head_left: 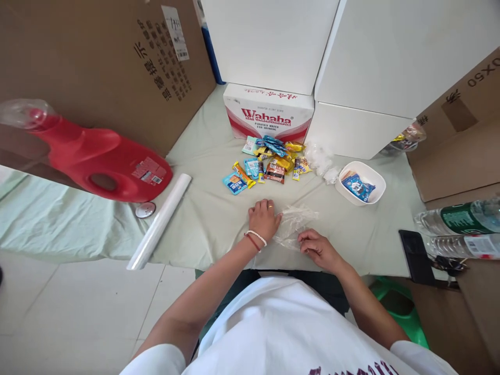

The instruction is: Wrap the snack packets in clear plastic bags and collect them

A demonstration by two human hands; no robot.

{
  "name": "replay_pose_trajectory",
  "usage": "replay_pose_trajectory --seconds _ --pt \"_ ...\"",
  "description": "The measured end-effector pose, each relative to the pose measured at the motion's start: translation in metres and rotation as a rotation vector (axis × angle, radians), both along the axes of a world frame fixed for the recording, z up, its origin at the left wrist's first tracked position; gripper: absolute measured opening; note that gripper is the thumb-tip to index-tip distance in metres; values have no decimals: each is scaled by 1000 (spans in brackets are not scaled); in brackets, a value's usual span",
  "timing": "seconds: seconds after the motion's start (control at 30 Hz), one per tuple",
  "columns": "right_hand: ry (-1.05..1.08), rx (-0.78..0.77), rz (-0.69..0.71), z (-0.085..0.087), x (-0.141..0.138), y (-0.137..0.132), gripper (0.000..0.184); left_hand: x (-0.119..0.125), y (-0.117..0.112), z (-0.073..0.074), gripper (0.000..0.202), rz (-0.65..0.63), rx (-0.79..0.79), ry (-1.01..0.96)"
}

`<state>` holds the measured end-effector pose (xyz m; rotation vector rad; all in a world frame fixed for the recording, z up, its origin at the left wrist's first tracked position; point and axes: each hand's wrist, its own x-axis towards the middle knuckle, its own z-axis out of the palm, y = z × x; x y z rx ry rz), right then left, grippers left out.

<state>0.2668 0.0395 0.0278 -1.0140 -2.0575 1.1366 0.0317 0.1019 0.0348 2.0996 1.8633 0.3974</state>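
Note:
A clear, crumpled plastic bag (294, 225) lies on the cloth-covered table between my two hands. My left hand (264, 219) rests at the bag's left edge, fingers bent and thumb against the plastic; a ring and two bracelets are on that arm. At the lower right edge of the bag, my right hand (318, 249) has its fingers curled in a loose pinch on the film. Beyond the hands sits a pile of small wrapped snacks (276, 162). To the right of it, a white bowl (380, 188) holds several snack packets (357, 187).
A red detergent jug (105, 161) and a white plastic roll (160, 221) lie to the left. A Wahaba box (269, 115) stands at the back, beside balled-up clear plastic (319, 159). At the right edge are two bottles (461, 219) and a black phone (416, 256).

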Motion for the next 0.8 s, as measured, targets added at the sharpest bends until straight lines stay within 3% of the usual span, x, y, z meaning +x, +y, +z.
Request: replay_pose_trajectory --seconds 0.13,0.37,0.43,0.5,0.57,0.63,0.7,0.8 --pt "-42 68 -29 -7 25 -15 26 -7 18 -12 31 43 -156 76" --pt "-161 -6 -33 -2 71 -30 30 -18 14 -10 42 283 -242 69" --pt "-194 -44 -27 8 79 -23 31 -19 9 -13 38 336 -166 8" --pt "-211 -36 -108 22 82 -13 32 -20 3 -18 34 362 28 -36" --pt "-203 24 -238 36 75 -2 34 -21 -3 -24 33 356 229 -22" --pt "-178 86 -271 45 59 8 35 -21 -8 -28 25 295 311 31" --pt "-181 102 -152 45 36 17 34 -19 -12 -30 23 180 293 80" --pt "-286 54 -13 30 1 31 34 -17 -13 -32 22 47 219 112"
